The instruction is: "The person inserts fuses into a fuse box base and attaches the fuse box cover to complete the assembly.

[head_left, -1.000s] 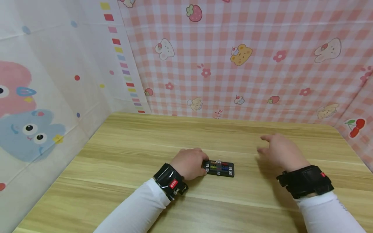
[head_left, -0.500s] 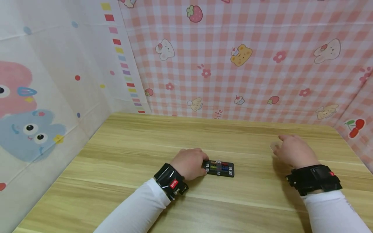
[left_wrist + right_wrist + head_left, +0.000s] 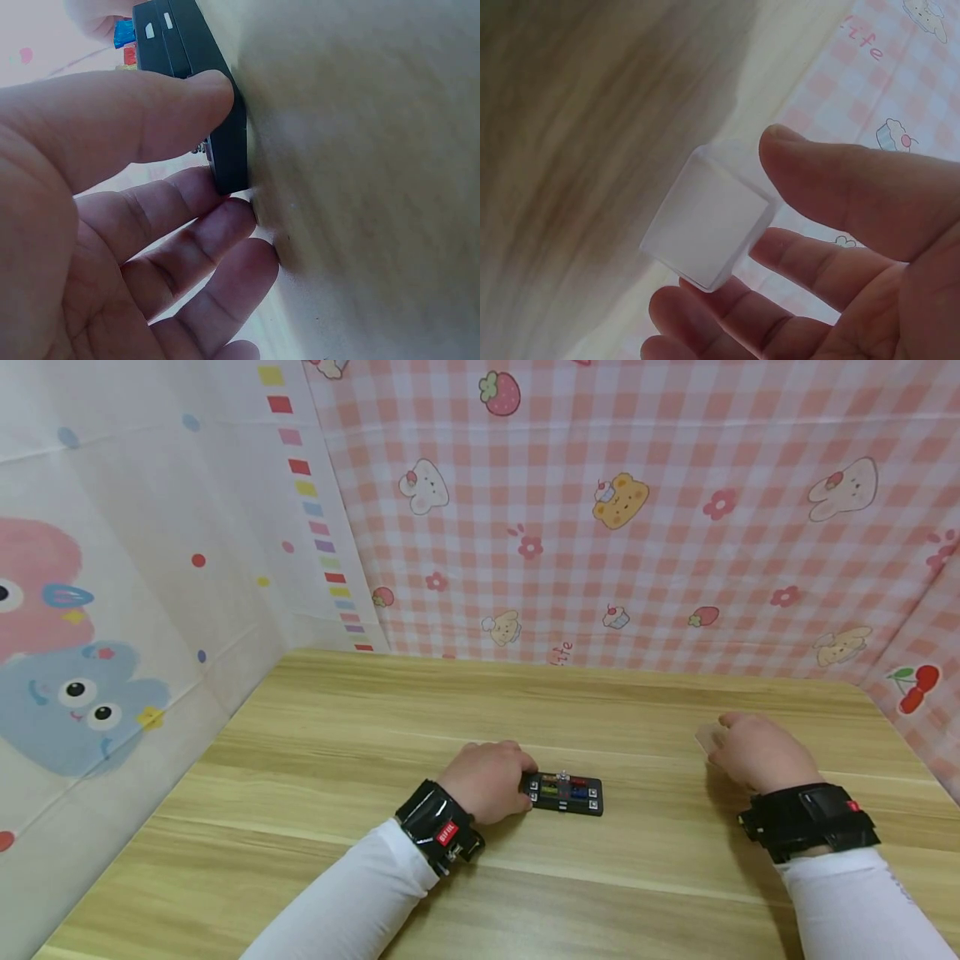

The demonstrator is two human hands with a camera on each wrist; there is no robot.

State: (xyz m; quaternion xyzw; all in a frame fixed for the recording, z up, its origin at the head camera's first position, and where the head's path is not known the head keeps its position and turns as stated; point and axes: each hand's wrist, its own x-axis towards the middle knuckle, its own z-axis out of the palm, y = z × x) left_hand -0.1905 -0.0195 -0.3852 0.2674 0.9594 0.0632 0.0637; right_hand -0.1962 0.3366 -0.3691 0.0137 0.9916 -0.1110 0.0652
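My left hand (image 3: 483, 781) pinches the left end of a black fuse block (image 3: 577, 809) on the table, thumb at the near side. Blade fuses in red, yellow and blue sit on top of it, with metal terminals at both ends. In the left wrist view, the thumb lies against the side of the block (image 3: 180, 37) and the other fingers touch the tabletop. Away to the right, my right hand (image 3: 761, 752) holds a clear plastic cover (image 3: 707, 737) between thumb and fingers. The right wrist view shows this cover (image 3: 709, 217) as a small, see-through, box-like piece.
The light wood tabletop (image 3: 375, 718) spreads around both hands. Behind it hangs a pink checked cloth (image 3: 570, 577) with cartoon prints, and a white printed cloth (image 3: 150, 610) covers the left side.
My right hand has shifted to the right, and the clear cover now shows at its fingertips, tilted more into sight. The left hand and the fuse block have stayed put.
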